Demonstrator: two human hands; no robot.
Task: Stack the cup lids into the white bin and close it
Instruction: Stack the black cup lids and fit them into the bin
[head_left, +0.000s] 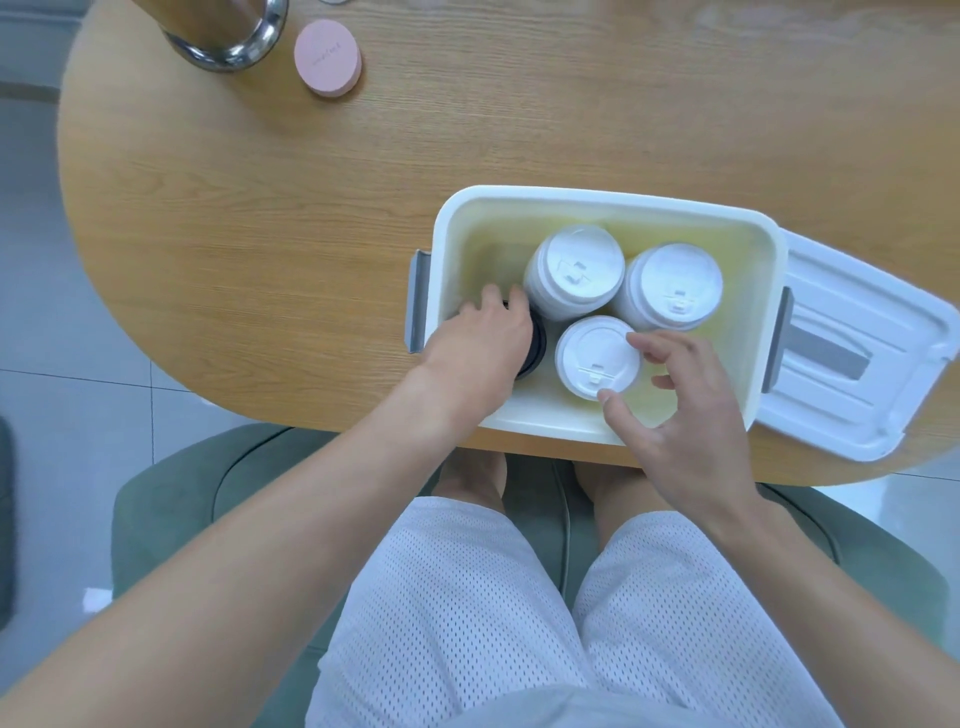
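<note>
The white bin (582, 200) stands open on the wooden table, with grey latches at both ends. Inside it stand three stacks of white cup lids: one at the back left (576, 270), one at the back right (675, 286) and one at the front (597, 358). My left hand (485, 338) reaches into the bin's left part and grips a stack of black lids (535, 345), mostly hidden under the hand. My right hand (685, 400) holds its spread fingers around the front white stack, with thumb and fingertips at its rim. The bin's white cover (852, 374) lies on the table to the right.
A pink round case (327, 57) and a metal-based vessel (228, 31) stand at the table's far left. The table edge runs just in front of the bin, above my lap and a green chair (171, 499).
</note>
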